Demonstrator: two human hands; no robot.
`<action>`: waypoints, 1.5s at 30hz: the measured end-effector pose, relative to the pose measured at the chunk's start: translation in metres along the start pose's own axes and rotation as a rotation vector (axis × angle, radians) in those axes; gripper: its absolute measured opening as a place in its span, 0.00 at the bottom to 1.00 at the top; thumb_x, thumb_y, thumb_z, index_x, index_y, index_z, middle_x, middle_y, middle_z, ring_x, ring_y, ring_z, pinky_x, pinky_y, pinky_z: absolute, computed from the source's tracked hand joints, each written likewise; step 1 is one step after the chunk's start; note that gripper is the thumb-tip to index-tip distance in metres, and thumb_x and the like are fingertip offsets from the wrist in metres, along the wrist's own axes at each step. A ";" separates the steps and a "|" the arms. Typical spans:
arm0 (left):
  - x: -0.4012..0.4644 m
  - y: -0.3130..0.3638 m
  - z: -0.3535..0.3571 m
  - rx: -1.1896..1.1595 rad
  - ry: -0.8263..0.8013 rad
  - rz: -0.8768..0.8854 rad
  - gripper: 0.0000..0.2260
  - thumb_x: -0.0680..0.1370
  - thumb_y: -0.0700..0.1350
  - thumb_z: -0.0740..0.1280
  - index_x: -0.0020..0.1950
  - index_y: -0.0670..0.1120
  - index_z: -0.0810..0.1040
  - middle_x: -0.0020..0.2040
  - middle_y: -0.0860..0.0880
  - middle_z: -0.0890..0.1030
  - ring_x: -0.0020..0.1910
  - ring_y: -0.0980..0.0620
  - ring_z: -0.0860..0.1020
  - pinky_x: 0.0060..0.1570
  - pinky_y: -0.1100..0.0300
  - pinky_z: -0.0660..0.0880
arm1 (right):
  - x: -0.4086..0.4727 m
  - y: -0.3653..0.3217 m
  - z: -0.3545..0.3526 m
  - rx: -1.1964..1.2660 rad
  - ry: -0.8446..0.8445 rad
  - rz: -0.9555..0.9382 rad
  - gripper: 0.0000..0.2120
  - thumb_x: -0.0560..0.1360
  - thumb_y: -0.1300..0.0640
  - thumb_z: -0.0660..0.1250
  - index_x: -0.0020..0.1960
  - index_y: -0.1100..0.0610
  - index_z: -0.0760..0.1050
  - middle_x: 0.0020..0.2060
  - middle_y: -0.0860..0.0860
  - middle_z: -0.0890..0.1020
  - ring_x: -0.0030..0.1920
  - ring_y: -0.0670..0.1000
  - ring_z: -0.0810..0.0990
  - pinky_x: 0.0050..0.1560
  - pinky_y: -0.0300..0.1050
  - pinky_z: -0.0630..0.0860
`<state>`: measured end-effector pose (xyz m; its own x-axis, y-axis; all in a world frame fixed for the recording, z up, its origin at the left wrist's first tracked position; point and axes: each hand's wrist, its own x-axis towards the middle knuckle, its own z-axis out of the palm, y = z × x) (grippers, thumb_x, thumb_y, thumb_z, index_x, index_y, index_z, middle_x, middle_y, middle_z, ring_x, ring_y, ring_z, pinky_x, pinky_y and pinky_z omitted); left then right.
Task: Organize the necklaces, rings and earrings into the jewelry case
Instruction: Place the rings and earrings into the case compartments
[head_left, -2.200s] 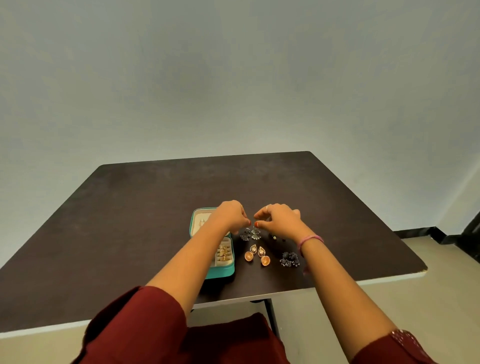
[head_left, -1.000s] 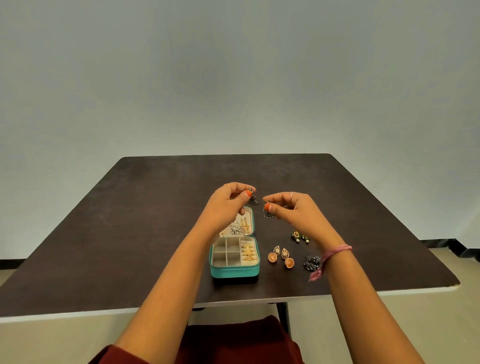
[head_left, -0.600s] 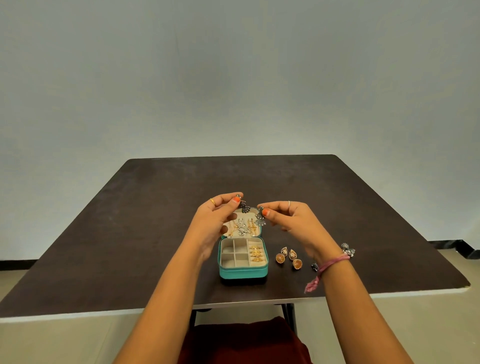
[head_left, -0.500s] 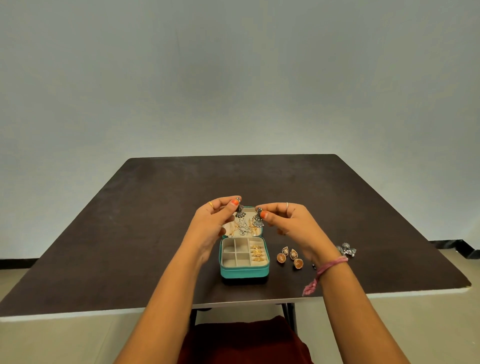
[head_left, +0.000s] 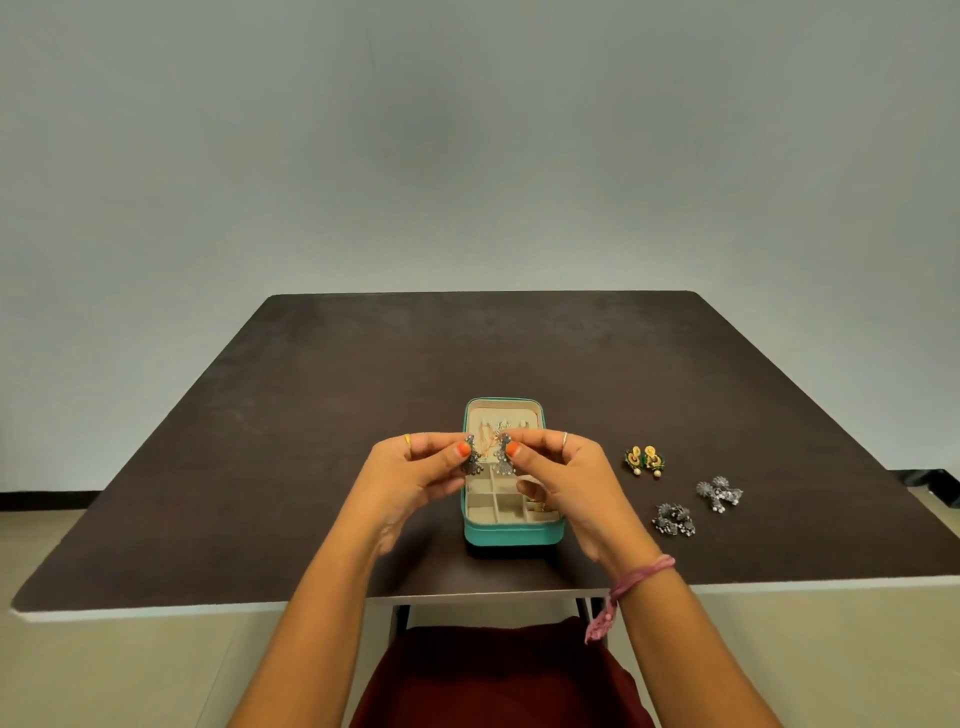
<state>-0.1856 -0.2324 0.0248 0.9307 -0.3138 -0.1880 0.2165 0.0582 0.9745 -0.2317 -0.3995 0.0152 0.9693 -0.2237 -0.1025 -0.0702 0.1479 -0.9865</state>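
Note:
A teal jewelry case (head_left: 511, 534) lies open near the table's front edge, its cream lid laid back with chains on it. My left hand (head_left: 415, 478) pinches a dark silver earring (head_left: 471, 461) over the case. My right hand (head_left: 563, 475) pinches the matching earring (head_left: 504, 460) beside it. The cream compartments below are partly hidden by my right hand; gold pieces show at the right. Right of the case lie a yellow-green earring pair (head_left: 644, 460) and two silver earring pairs (head_left: 674, 519) (head_left: 719, 492).
The dark brown table (head_left: 311, 415) stretches far back to a plain grey wall. Its white front edge runs just under my forearms. A pink thread bracelet (head_left: 631, 582) hangs from my right wrist. Maroon cloth covers my lap below.
Both hands lifted one dark silver earring each off the table and brought them together over the open case. The orange earrings near the case are now hidden behind my right hand.

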 end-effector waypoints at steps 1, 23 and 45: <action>0.000 -0.002 -0.003 0.016 0.011 -0.011 0.06 0.75 0.37 0.69 0.50 0.42 0.83 0.44 0.45 0.85 0.43 0.53 0.83 0.42 0.61 0.81 | -0.001 0.003 0.000 -0.012 -0.001 0.003 0.07 0.75 0.63 0.69 0.51 0.56 0.82 0.46 0.54 0.84 0.39 0.43 0.80 0.34 0.35 0.75; 0.008 -0.008 0.012 1.030 -0.030 -0.072 0.01 0.74 0.48 0.71 0.44 0.53 0.83 0.45 0.55 0.83 0.41 0.61 0.78 0.41 0.64 0.75 | -0.013 0.034 -0.005 -0.064 0.097 -0.070 0.08 0.75 0.61 0.69 0.52 0.50 0.81 0.39 0.48 0.83 0.36 0.43 0.77 0.36 0.37 0.77; 0.010 -0.021 0.012 1.011 -0.030 0.005 0.09 0.68 0.43 0.76 0.40 0.49 0.76 0.38 0.53 0.81 0.36 0.58 0.78 0.42 0.62 0.79 | -0.011 0.035 -0.005 -0.092 0.093 -0.075 0.07 0.75 0.60 0.69 0.49 0.50 0.81 0.38 0.50 0.84 0.37 0.42 0.78 0.37 0.36 0.77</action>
<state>-0.1847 -0.2483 0.0044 0.9202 -0.3401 -0.1937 -0.1519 -0.7665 0.6241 -0.2464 -0.3967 -0.0186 0.9469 -0.3196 -0.0352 -0.0238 0.0395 -0.9989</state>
